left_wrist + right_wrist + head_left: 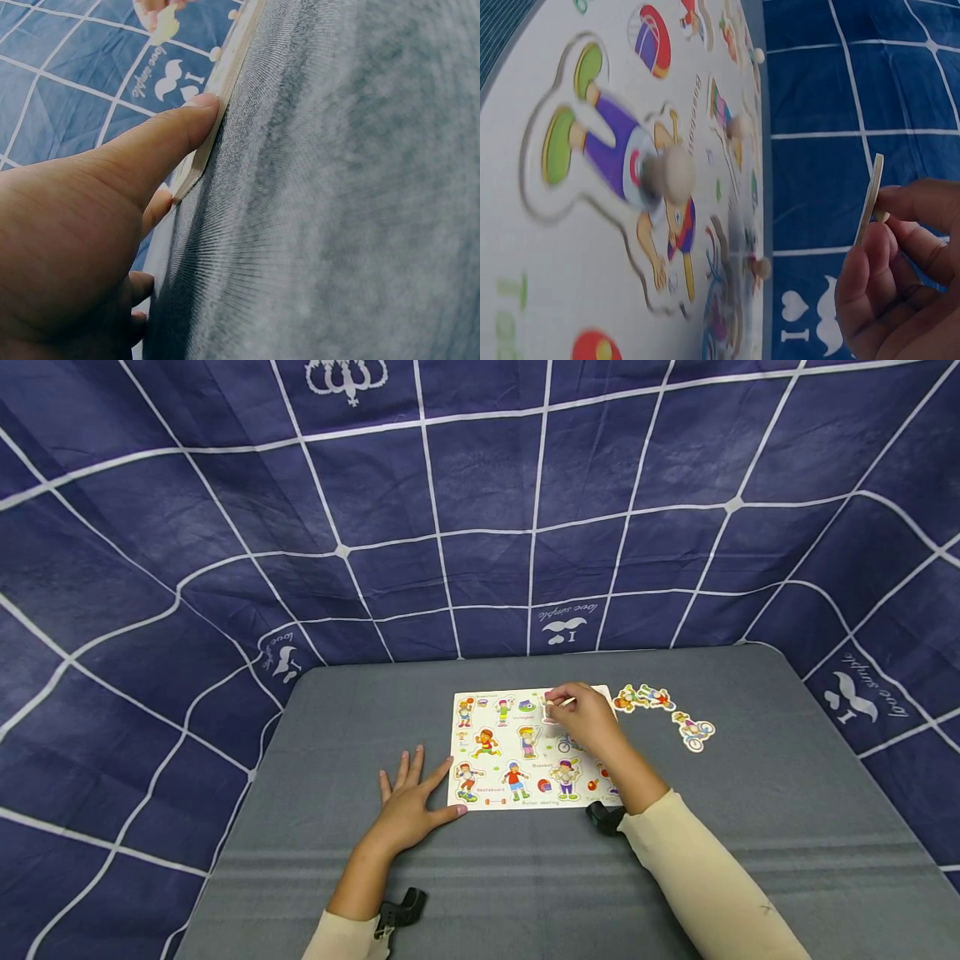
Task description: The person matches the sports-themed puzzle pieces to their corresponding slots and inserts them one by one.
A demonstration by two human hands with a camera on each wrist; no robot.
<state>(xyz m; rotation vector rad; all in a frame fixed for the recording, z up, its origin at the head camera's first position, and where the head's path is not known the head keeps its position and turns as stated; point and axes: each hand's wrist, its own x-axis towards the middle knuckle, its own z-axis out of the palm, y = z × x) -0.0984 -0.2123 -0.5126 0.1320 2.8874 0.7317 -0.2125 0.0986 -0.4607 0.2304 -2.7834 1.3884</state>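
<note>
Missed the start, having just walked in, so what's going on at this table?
A person is working on a puzzle board of sports figures. Their right hand pinches a flat piece, held up above the board, while the left hand, spread out, touches the board near its front left corner. Several figures with knobs sit in the board, and three loose pieces lie on the table to its right.

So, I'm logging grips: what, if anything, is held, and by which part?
The right hand pinches a puzzle piece by its knob; the left hand only touches the board.
</note>
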